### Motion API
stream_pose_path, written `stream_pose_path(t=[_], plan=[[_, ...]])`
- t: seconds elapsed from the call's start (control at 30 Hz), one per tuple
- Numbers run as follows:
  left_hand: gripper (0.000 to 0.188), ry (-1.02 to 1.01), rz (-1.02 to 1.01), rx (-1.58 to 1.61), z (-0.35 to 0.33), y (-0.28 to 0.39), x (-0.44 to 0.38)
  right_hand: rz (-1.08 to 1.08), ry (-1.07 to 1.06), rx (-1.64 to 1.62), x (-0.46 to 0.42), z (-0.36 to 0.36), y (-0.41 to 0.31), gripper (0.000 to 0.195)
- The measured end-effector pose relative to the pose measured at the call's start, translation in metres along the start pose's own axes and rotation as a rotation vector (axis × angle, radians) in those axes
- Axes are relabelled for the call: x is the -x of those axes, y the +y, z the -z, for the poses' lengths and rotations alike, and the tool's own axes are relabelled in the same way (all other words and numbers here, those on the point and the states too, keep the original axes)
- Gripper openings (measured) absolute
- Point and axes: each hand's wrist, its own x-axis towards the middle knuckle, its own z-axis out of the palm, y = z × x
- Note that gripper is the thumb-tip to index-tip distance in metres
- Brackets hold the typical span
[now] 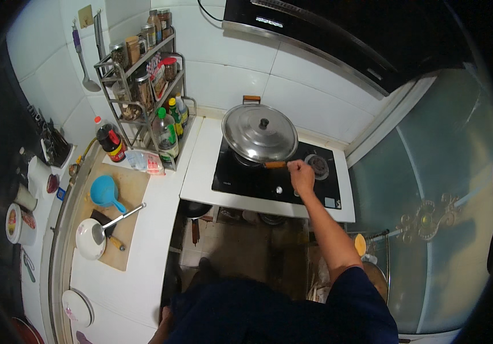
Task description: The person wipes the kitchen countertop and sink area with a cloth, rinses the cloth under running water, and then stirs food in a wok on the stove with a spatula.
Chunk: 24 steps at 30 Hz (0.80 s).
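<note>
A wok with a domed metal lid (260,132) stands on the left burner of the black gas hob (250,182). The lid has a dark knob, and a wooden-grip handle (275,164) points towards the right front. My right hand (301,175) is at the end of that handle with its fingers curled; whether it grips the handle cannot be told. My left hand (166,317) hangs low beside the counter, mostly hidden by my dark clothing, so its fingers do not show.
On the left counter are a blue plastic ladle (103,191), a white bowl (87,241) with a metal turner (117,221), and a cleaver's wooden handle (117,244). A spice rack (143,107) stands behind. The range hood (306,38) juts out above; a glass door (427,206) borders the right.
</note>
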Motion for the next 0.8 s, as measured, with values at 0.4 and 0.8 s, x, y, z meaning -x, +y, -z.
stream_pose_path(t=[0.4,0.8], plan=[[0.028,-0.020,0.465,0.724,0.026,0.030,0.014,0.194,-0.247,0.542,-0.194,-0.136,-0.025,0.048],[0.040,0.232,-0.002,0.089,0.013,0.044,-0.007,0.294,0.010,0.322,-0.237,-0.095,-0.006,0.040]])
